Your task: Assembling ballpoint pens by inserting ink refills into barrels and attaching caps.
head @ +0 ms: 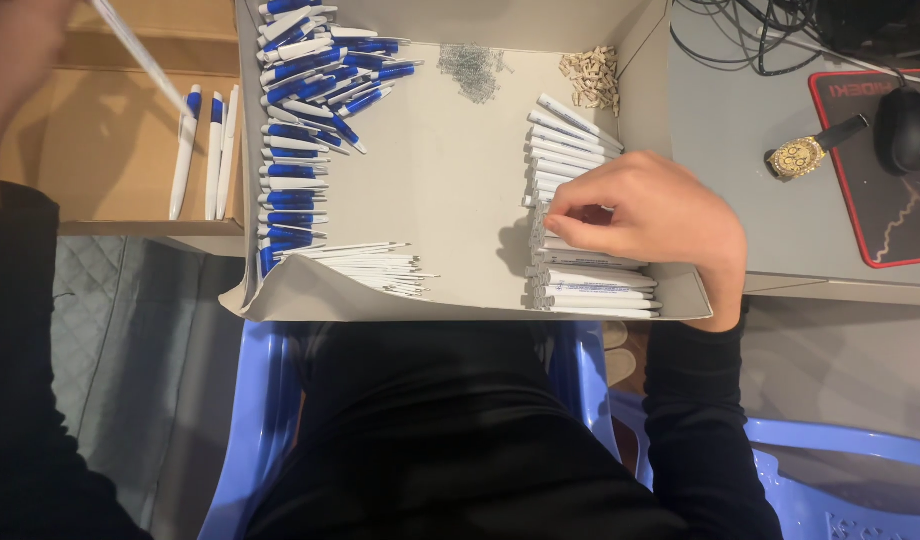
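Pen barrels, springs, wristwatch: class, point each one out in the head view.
white pen barrels (592,285), head view, on a lower barrel's middle.
metal springs (470,68), head view, on the pile's centre.
gold wristwatch (797,156), head view, on its face.

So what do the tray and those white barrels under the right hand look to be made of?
The tray looks like matte grey-white cardboard: folded walls, creased corner flaps. The white pen barrels under the right hand seem to be smooth moulded plastic, with an even colour and faint sheen, though the picture cannot confirm that.

Right hand (648,212) on white pen barrels (580,240) at three o'clock in the cardboard tray (450,190), blue-and-white pens (300,130) at ten.
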